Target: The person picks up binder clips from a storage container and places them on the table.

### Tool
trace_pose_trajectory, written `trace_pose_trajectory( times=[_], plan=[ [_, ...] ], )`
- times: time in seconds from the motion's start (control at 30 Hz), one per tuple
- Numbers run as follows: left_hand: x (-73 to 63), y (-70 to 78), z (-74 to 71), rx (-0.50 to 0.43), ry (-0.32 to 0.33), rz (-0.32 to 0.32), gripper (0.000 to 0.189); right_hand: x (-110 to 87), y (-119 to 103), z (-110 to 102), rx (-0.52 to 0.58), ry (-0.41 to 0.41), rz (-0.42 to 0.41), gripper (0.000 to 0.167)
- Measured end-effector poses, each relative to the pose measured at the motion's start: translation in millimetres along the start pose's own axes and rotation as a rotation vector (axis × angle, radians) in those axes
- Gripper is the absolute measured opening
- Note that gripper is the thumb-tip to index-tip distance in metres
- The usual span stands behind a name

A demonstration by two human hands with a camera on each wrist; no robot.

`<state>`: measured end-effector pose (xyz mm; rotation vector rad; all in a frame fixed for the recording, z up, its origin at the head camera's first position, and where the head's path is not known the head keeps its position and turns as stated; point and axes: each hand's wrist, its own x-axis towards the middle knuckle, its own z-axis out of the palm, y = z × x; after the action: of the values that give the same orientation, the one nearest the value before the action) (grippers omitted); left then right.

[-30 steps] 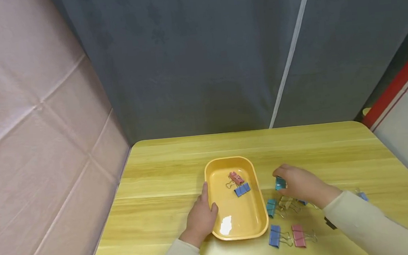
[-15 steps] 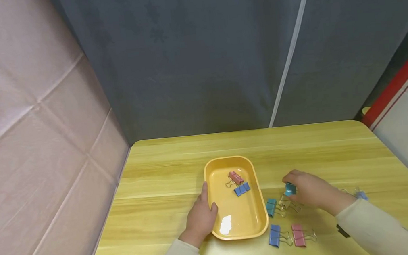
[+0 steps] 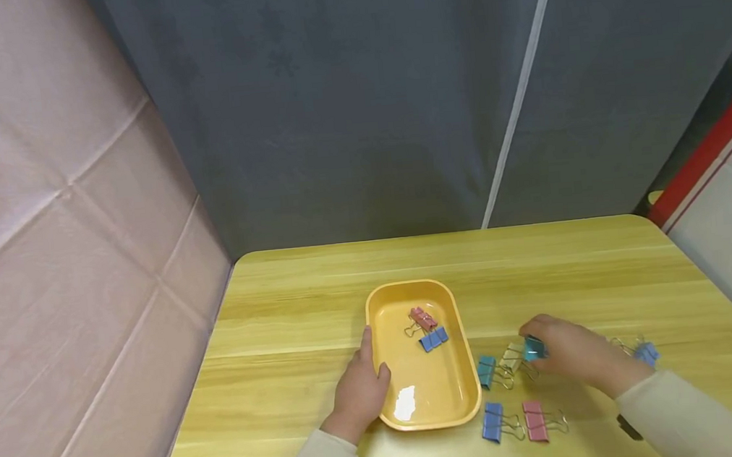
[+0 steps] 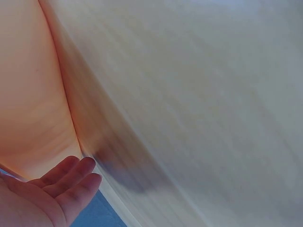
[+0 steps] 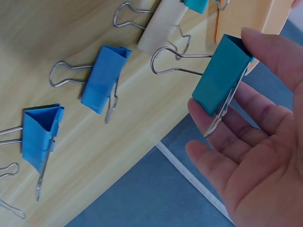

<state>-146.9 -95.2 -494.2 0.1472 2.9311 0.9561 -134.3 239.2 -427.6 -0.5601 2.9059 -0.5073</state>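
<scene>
My right hand pinches a teal binder clip between thumb and fingers, to the right of the tray. In the head view that clip is beside a pale yellow binder clip. My left hand lies along the left side of a yellow-orange plastic tray, its thumb over the rim. Its fingers look nearly straight against the outer wall in the left wrist view. Inside the tray are a pink binder clip and a blue binder clip.
Right of the tray lie another teal clip, a blue clip and a pink clip. Farther right, a blue clip is partly behind the right arm. A dark curtain hangs beyond the wooden table.
My right hand has moved right and slightly toward me, away from the tray, with the teal binder clip still pinched. The left hand and tray have stayed in place.
</scene>
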Motion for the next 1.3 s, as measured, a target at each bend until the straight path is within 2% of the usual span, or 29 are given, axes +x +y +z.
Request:
trace_pose_trajectory(
  times=[0.67, 1.3],
  plan=[
    [-1.3, 0.6, -1.9, -0.005, -0.006, -0.007, 0.068, -19.5, 15.8, 19.3, 0.041, -0.048, 0.062, 0.047],
    [-0.2, 1.6, -1.7, -0.016, -0.026, -0.027, 0.068, -39.9, 21.8, 34.7, 0.055, -0.048, 0.113, 0.048]
  ],
)
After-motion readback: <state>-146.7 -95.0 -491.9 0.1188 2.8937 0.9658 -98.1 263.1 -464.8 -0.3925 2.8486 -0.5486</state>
